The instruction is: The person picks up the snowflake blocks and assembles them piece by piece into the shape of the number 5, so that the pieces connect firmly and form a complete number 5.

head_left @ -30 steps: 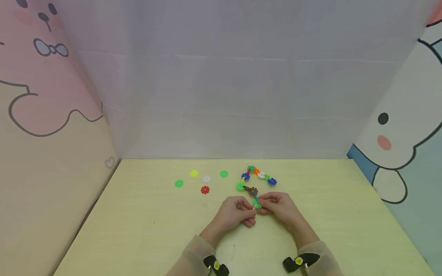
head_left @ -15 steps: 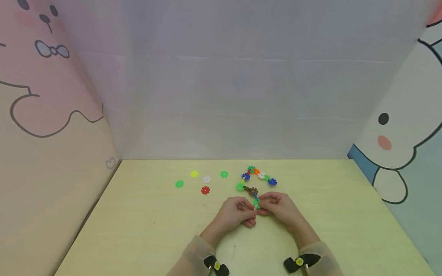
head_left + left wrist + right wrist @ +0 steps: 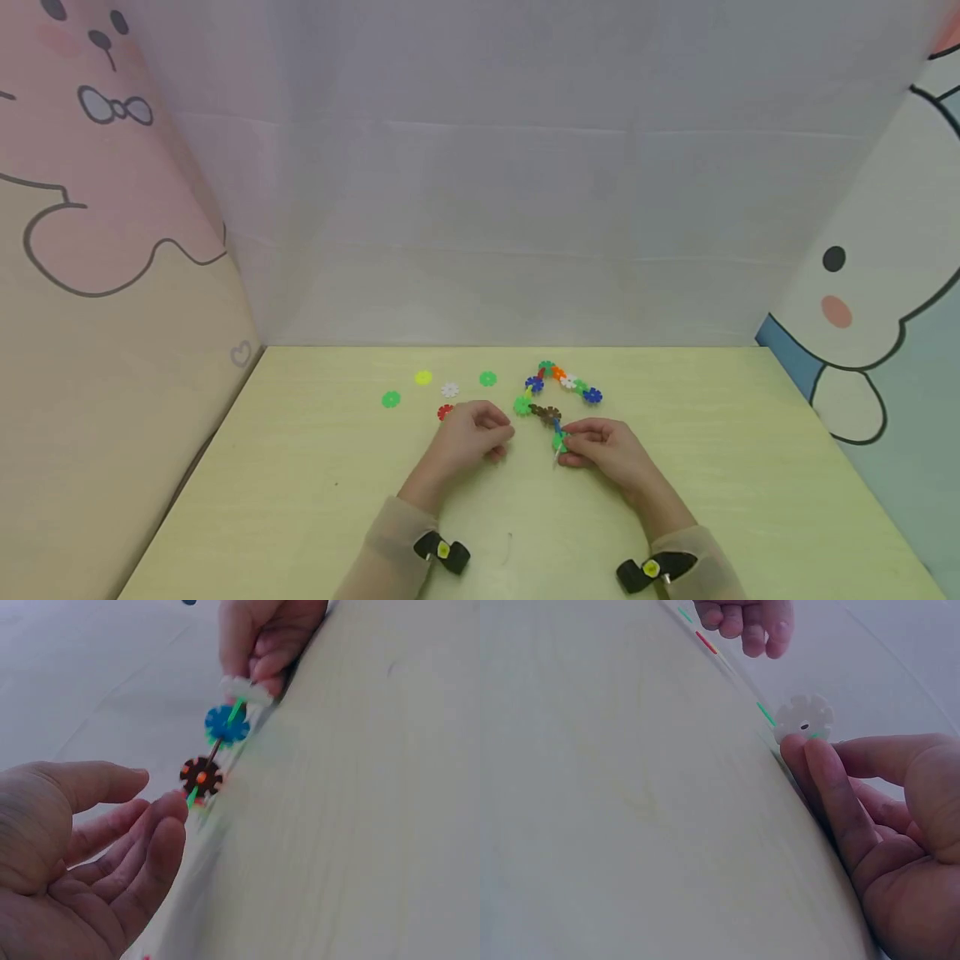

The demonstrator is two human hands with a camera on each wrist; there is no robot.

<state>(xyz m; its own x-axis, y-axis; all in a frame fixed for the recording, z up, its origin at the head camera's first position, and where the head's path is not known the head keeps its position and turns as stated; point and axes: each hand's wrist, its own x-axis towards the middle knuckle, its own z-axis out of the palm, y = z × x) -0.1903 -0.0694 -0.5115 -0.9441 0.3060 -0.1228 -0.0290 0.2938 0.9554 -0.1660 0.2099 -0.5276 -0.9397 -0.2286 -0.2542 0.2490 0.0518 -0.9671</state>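
Note:
A chain of notched plastic snowflake discs curves across the table at right of centre. In the head view, my right hand (image 3: 611, 452) pinches the green disc (image 3: 559, 442) at its near end. A white disc (image 3: 807, 716) is joined to that green one, edge-on in the head view and facing the right wrist camera. Blue (image 3: 227, 724) and brown (image 3: 201, 778) discs follow along the chain. My left hand (image 3: 467, 435) is off the chain, fingers loosely curved and holding nothing, beside a loose red disc (image 3: 444, 412) that it partly covers.
Loose discs lie at back left: green (image 3: 391, 399), yellow (image 3: 423, 377), white (image 3: 450, 390) and another green (image 3: 488, 378). The chain's far end finishes in a blue disc (image 3: 592, 395). A pale curtain (image 3: 480, 250) hangs behind the table (image 3: 750, 483).
My left hand has let go of the white disc and moved left and away from me, toward the red disc. The right hand stays in place, still pinching the green disc.

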